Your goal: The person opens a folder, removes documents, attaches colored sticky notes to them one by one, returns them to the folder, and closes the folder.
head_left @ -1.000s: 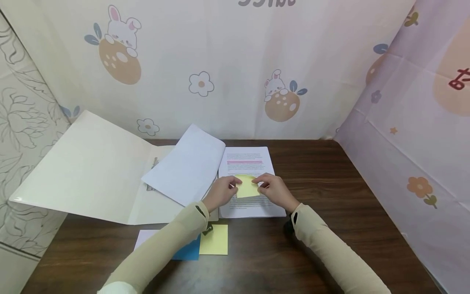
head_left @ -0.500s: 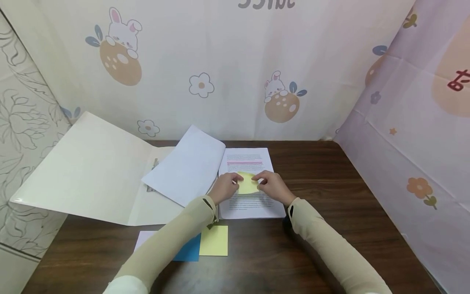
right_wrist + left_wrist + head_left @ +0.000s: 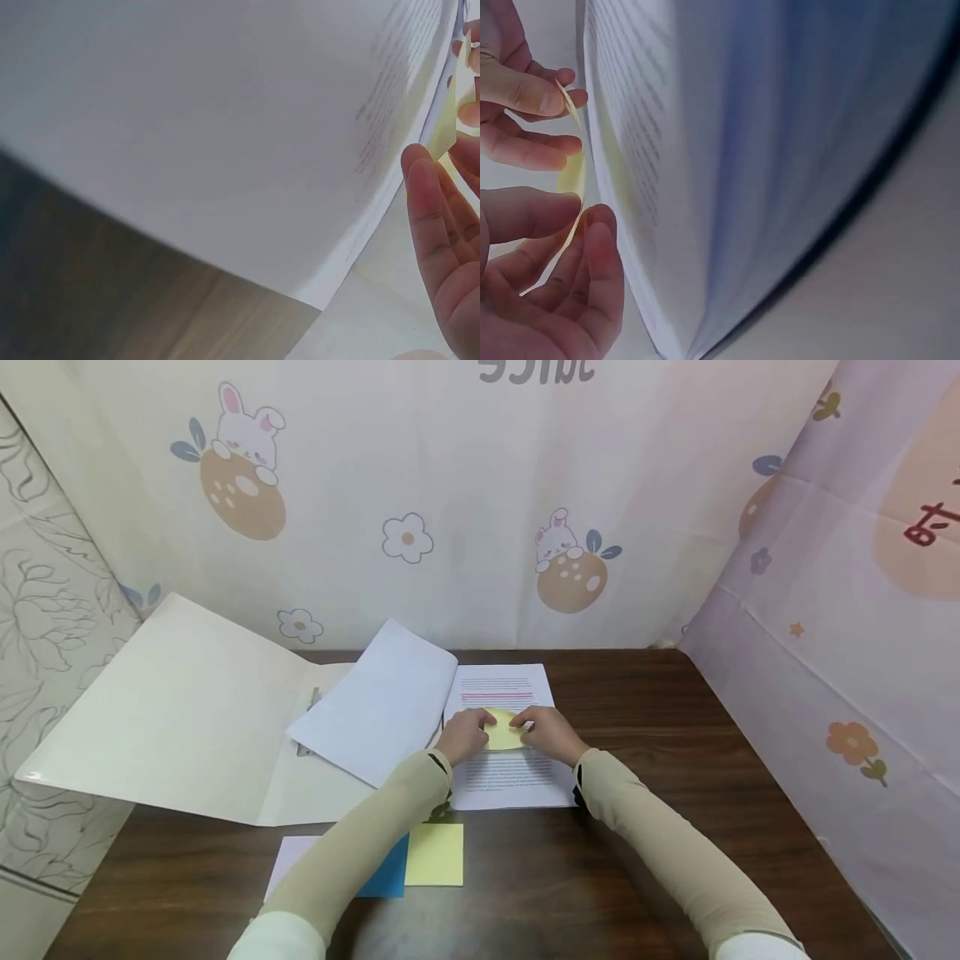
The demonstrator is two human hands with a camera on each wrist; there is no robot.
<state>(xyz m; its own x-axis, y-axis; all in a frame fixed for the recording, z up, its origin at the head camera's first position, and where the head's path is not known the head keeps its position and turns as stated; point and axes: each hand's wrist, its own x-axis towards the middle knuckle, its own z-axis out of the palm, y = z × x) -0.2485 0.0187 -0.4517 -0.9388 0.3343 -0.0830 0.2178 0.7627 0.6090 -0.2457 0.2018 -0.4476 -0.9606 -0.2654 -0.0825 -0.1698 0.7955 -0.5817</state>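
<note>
Both hands pinch a small yellow sticky note [image 3: 503, 732] by its opposite sides, just over a printed page [image 3: 510, 781]. My left hand [image 3: 465, 735] has the left edge between thumb and fingers; my right hand [image 3: 553, 733] has the right edge. In the left wrist view the note [image 3: 571, 174] appears thin and bowed, seen nearly edge-on between the two hands, a little apart from the page. A folded bend of the note [image 3: 444, 124] shows in the right wrist view. Pink highlighted lines run across the page above the hands.
Left of the page lies an open white binder [image 3: 202, 710] with a turned-over sheet [image 3: 382, 702] across it. Near the table's front are a yellow pad [image 3: 435, 855], a blue sheet [image 3: 386, 872] and a pale lilac one [image 3: 288, 860], partly under the left sleeve. A patterned curtain [image 3: 465, 460] stands behind.
Both hands have moved the sticky note slightly up the page, toward the pink lines. It now looks shorter and more tilted. The binder and the other papers stay put.
</note>
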